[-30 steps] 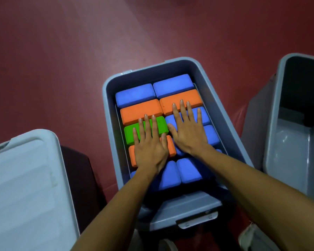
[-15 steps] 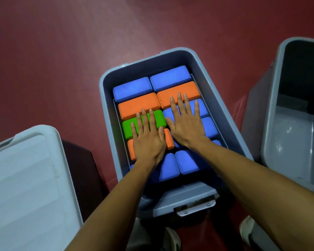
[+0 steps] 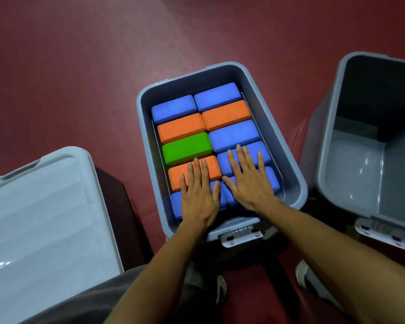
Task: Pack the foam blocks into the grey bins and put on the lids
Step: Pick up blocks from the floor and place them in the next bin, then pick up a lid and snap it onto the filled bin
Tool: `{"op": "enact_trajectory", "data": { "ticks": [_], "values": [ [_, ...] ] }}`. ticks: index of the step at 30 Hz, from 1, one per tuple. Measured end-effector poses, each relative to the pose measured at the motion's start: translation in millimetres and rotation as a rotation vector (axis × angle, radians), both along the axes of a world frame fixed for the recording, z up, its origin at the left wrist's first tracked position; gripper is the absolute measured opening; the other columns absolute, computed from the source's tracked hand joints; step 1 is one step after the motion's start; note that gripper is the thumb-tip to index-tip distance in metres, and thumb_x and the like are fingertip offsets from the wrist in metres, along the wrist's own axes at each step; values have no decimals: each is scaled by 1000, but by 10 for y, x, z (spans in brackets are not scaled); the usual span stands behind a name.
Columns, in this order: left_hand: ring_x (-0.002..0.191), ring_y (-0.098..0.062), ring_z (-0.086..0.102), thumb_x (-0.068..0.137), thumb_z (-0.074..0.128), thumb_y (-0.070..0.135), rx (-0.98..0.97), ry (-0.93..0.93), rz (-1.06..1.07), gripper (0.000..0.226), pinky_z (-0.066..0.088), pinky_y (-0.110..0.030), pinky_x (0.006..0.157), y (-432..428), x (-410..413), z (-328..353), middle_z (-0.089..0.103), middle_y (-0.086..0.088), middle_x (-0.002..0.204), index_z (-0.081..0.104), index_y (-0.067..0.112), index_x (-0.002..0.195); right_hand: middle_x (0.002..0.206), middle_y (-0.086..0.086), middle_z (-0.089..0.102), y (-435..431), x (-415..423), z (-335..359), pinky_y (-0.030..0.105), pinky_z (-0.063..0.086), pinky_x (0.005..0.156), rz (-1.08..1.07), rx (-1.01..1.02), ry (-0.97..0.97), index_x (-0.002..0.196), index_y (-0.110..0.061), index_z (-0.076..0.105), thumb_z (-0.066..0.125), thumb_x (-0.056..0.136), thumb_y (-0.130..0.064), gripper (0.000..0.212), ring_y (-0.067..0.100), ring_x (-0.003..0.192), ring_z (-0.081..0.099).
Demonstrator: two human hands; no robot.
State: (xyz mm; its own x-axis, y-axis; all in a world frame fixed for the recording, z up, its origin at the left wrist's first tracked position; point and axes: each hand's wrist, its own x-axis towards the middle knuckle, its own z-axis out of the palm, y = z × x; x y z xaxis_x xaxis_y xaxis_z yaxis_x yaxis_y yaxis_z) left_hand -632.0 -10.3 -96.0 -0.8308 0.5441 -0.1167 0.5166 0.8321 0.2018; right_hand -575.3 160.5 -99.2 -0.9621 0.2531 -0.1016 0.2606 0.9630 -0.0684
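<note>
Palms lie flat with fingers straight and slightly spread: my left hand (image 3: pixel 198 195) and right hand (image 3: pixel 249 183) press the foam blocks (image 3: pixel 234 134) at the near end of the middle grey bin (image 3: pixel 192 87). Both have slid back off the green block (image 3: pixel 186 148) since a moment ago.

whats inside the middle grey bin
Two columns of foam blocks: blue, orange, one green block. The left hand and right hand partly cover the nearest; anything beneath is hidden.
</note>
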Motion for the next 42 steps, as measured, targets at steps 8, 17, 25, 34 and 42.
{"op": "enact_trajectory", "data": {
  "ticks": [8, 17, 25, 34, 42],
  "values": [
    [154, -32, -8, 103, 24, 51, -62, 69, 139, 75, 4, -56, 122, 381, -1, -69, -2, -18, 166, 5, 5, 159, 167, 3, -2, 412, -254, -24, 64, 4, 118, 110, -14, 39, 160, -26, 7, 23, 101, -55, 68, 20, 154, -3],
    [155, -22, -2, 104, 27, 52, 3, 75, 96, 70, 5, -49, 124, 253, -135, -98, 5, -9, 168, 13, 14, 160, 165, 8, 18, 368, -327, -64, 63, 11, 118, 98, 10, 120, 152, -17, 35, 31, 101, -43, 58, 26, 153, 13],
    [155, -19, -6, 104, 28, 53, 10, 82, 82, 69, 5, -46, 125, 155, -175, -89, 0, -5, 168, 8, 20, 161, 166, 14, 5, 166, -322, -89, 61, 11, 119, 29, 16, 58, 158, -13, 18, 25, 98, -60, 76, 33, 153, 4],
    [154, -21, -11, 104, 22, 55, 1, 45, 61, 70, -2, -46, 125, 170, -195, -72, -5, -7, 168, 3, 19, 161, 166, 12, 1, 186, -363, -66, 60, 9, 120, 28, 23, 5, 158, -14, 15, 20, 99, -60, 75, 32, 153, 1],
    [154, -25, -8, 102, 16, 61, -65, -75, 53, 73, -4, -47, 124, 89, -158, 354, -6, -8, 167, -2, 22, 161, 165, 17, -3, -122, -171, 321, 55, -3, 121, -85, 22, -198, 159, -12, 3, 20, 102, -57, 75, 31, 153, -2]
  ]
}}
